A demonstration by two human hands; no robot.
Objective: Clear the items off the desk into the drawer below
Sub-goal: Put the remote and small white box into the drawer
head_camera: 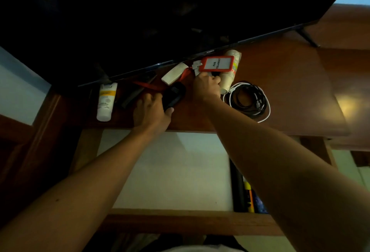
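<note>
Left hand (151, 111) grips black remote (173, 96), long axis running away past fingertips. Right hand (206, 86) pinches red badge (217, 63), just beyond fingers. Open drawer (170, 171) lies below, toward wrists.

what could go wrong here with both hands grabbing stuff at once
The red lanyard trails from the badge holder in the right hand and passes by the black device that the left hand grips; lifting the badge may snag it. The paper cups beside the right hand could get knocked over.
</note>
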